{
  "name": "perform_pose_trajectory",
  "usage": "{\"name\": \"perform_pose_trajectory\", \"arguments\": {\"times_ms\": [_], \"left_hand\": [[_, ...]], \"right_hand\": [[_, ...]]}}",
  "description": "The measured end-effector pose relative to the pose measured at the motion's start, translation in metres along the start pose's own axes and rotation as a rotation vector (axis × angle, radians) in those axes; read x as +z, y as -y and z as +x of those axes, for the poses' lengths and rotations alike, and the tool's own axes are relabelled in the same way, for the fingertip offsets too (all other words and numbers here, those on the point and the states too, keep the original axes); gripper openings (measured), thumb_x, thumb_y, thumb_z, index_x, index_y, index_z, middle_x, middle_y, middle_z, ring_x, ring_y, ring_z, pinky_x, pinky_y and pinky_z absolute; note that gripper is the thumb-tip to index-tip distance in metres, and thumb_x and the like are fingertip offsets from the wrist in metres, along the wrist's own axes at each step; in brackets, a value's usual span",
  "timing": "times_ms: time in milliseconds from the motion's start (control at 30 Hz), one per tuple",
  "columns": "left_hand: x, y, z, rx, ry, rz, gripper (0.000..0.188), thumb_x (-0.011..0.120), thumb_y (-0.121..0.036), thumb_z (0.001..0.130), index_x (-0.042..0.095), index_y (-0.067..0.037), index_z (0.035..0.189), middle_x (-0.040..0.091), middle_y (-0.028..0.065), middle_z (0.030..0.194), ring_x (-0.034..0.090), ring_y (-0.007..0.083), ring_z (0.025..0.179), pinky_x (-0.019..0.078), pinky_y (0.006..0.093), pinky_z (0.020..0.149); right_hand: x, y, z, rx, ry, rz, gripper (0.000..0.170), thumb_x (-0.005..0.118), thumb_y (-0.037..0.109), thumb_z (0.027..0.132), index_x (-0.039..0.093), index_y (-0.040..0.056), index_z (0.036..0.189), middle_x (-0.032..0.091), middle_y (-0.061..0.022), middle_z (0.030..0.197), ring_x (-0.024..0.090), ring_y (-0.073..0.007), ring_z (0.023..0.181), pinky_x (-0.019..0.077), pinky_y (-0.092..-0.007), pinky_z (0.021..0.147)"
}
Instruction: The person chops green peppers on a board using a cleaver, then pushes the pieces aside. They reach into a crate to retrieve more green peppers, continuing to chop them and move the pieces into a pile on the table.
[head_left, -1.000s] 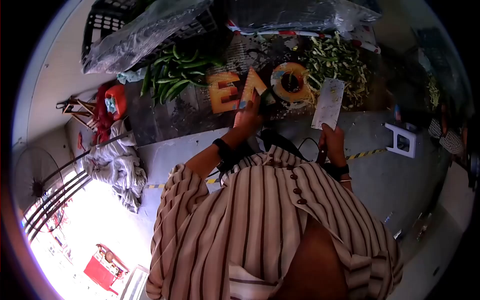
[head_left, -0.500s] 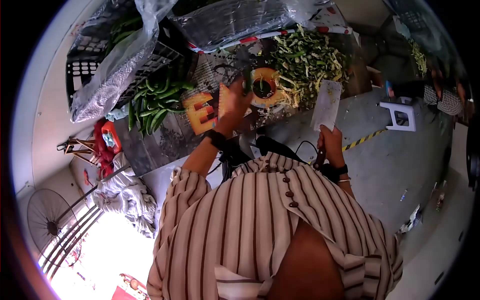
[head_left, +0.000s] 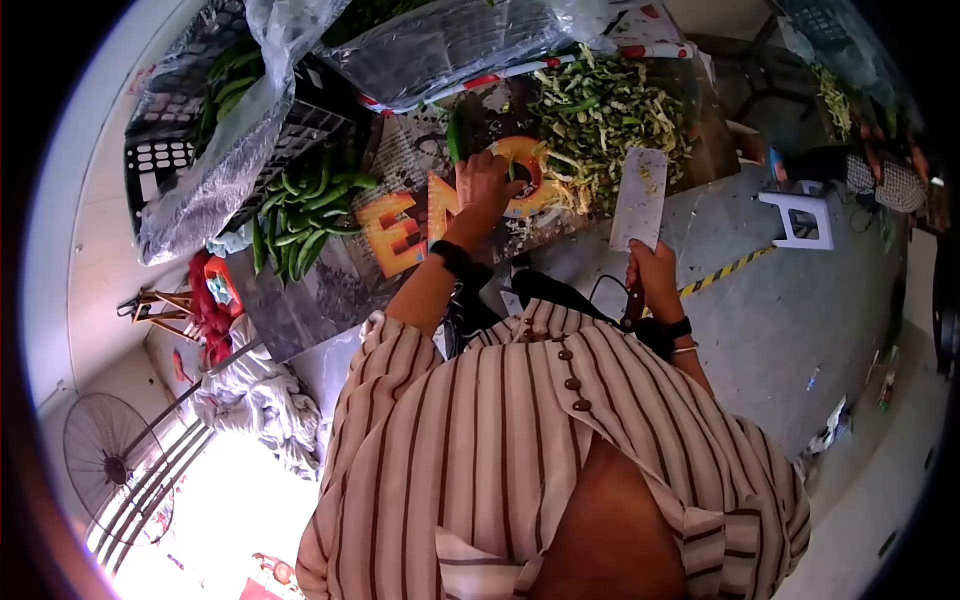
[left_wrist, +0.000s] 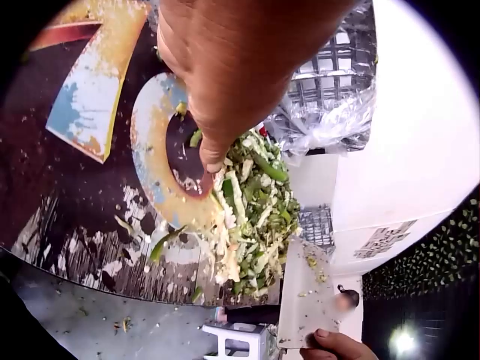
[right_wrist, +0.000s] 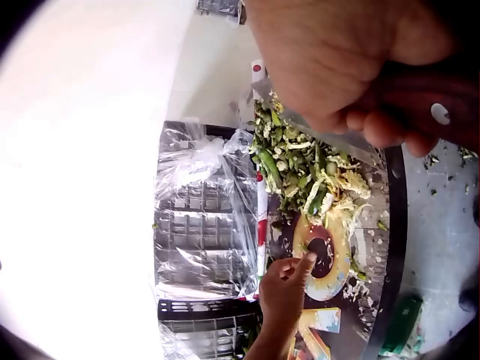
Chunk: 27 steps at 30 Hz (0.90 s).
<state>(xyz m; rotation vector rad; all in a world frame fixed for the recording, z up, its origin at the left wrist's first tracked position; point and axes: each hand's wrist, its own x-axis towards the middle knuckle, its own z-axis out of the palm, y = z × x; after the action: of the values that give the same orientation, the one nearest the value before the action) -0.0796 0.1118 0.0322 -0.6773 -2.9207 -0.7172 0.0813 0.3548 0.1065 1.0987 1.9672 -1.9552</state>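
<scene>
My right hand [head_left: 654, 278] grips the dark brown handle of a cleaver [head_left: 640, 195], its broad pale blade specked with yellow-green bits. The blade points away from me, in front of a heap of chopped green peppers [head_left: 615, 115]. In the head view my left hand [head_left: 482, 190] lies low over the painted board, its fingers loosely bent and thumb out to the side. A whole green pepper [head_left: 457, 135] shows just beyond its fingers. Small green scraps [left_wrist: 196, 139] lie near the thumb in the left wrist view.
Whole green peppers [head_left: 305, 220] are piled on the board's left. Behind stand a black crate [head_left: 165, 155] and plastic wrap [head_left: 400, 70]. A white stool [head_left: 800, 220] is on the floor at right, near another person [head_left: 880, 180]. A fan [head_left: 115, 468] stands at left.
The view has turned and shifted. My left hand, blurred with a green pepper by its fingers half a second ago, now lies lower over the board. The cleaver stays in my right hand.
</scene>
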Motion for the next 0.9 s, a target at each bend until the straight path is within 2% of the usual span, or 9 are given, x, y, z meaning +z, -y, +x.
{"name": "perform_pose_trajectory", "arguments": {"times_ms": [200, 433, 467, 500, 567, 700, 800, 867, 900], "left_hand": [[0.020, 0.006, 0.004, -0.039, -0.014, 0.043, 0.012, 0.068, -0.023, 0.073, 0.065, -0.013, 0.079, 0.060, 0.0092, 0.082, 0.058, 0.0278, 0.083, 0.0388, 0.0423, 0.077], [0.000, 0.008, 0.001, -0.062, 0.152, 0.086, 0.017, 0.065, -0.020, 0.071, 0.067, -0.010, 0.084, 0.060, 0.0092, 0.086, 0.059, 0.0277, 0.084, 0.0397, 0.0406, 0.080], [0.001, 0.008, 0.002, -0.069, 0.056, 0.023, 0.019, 0.066, -0.022, 0.071, 0.066, -0.010, 0.086, 0.060, 0.0090, 0.087, 0.059, 0.0276, 0.086, 0.0397, 0.0408, 0.080], [0.004, 0.008, 0.000, -0.076, -0.031, -0.041, 0.022, 0.067, -0.024, 0.072, 0.066, -0.010, 0.089, 0.060, 0.0087, 0.088, 0.059, 0.0275, 0.087, 0.0397, 0.0411, 0.081], [0.005, 0.006, 0.008, -0.082, 0.000, -0.021, 0.029, 0.070, -0.026, 0.071, 0.064, -0.010, 0.094, 0.060, 0.0080, 0.091, 0.059, 0.0272, 0.091, 0.0396, 0.0412, 0.081], [0.007, -0.003, 0.021, -0.044, 0.007, -0.026, 0.029, 0.072, -0.020, 0.070, 0.063, -0.009, 0.094, 0.061, 0.0083, 0.094, 0.058, 0.0268, 0.093, 0.0394, 0.0411, 0.081], [0.020, -0.003, 0.024, -0.066, 0.135, 0.013, 0.030, 0.065, -0.026, 0.076, 0.062, -0.011, 0.101, 0.061, 0.0091, 0.097, 0.056, 0.0289, 0.099, 0.0391, 0.0428, 0.084], [0.030, -0.002, 0.029, -0.151, 0.220, 0.115, 0.030, 0.065, -0.026, 0.078, 0.063, -0.012, 0.104, 0.062, 0.0095, 0.100, 0.056, 0.0284, 0.101, 0.0384, 0.0433, 0.087], [0.030, -0.002, 0.033, -0.205, 0.313, 0.120, 0.034, 0.066, -0.027, 0.080, 0.063, -0.014, 0.112, 0.061, 0.0116, 0.109, 0.056, 0.0272, 0.105, 0.0372, 0.0440, 0.093]], "right_hand": [[-0.007, -0.005, 0.002, 0.018, 0.021, -0.006, 0.017, 0.057, 0.017, 0.089, 0.050, 0.0040, 0.079, 0.049, -0.0022, 0.057, 0.048, -0.0126, 0.040, 0.0412, -0.0285, 0.037], [0.002, 0.002, 0.006, -0.014, 0.041, 0.056, 0.014, 0.056, 0.015, 0.089, 0.049, 0.0040, 0.083, 0.048, -0.0021, 0.057, 0.047, -0.0126, 0.040, 0.0409, -0.0290, 0.037], [0.004, 0.004, 0.005, -0.008, 0.010, 0.072, 0.025, 0.053, 0.018, 0.089, 0.049, 0.0041, 0.068, 0.048, -0.0030, 0.051, 0.048, -0.0139, 0.038, 0.0400, -0.0286, 0.039], [0.004, 0.004, 0.008, -0.002, 0.008, 0.073, 0.025, 0.053, 0.018, 0.089, 0.049, 0.0041, 0.068, 0.048, -0.0030, 0.051, 0.048, -0.0139, 0.038, 0.0400, -0.0286, 0.039], [0.001, -0.003, 0.011, -0.076, 0.031, -0.027, 0.029, 0.054, 0.018, 0.089, 0.049, 0.0040, 0.064, 0.048, -0.0034, 0.050, 0.048, -0.0142, 0.038, 0.0402, -0.0287, 0.038], [0.005, 0.003, 0.007, -0.022, 0.024, 0.028, 0.032, 0.054, 0.019, 0.088, 0.048, 0.0041, 0.061, 0.048, -0.0037, 0.048, 0.048, -0.0141, 0.037, 0.0403, -0.0286, 0.038], [0.003, -0.001, 0.005, -0.024, 0.021, 0.029, 0.031, 0.054, 0.018, 0.088, 0.047, 0.0045, 0.062, 0.048, -0.0040, 0.049, 0.047, -0.0142, 0.037, 0.0405, -0.0288, 0.037], [0.000, -0.005, 0.009, -0.010, 0.034, 0.073, 0.015, 0.056, 0.015, 0.088, 0.052, 0.0032, 0.096, 0.047, -0.0028, 0.058, 0.046, -0.0137, 0.039, 0.0416, -0.0300, 0.036], [0.002, -0.001, 0.009, -0.070, 0.067, 0.088, 0.037, 0.057, 0.015, 0.087, 0.049, 0.0032, 0.121, 0.048, -0.0040, 0.059, 0.047, -0.0145, 0.039, 0.0422, -0.0302, 0.036]]}}
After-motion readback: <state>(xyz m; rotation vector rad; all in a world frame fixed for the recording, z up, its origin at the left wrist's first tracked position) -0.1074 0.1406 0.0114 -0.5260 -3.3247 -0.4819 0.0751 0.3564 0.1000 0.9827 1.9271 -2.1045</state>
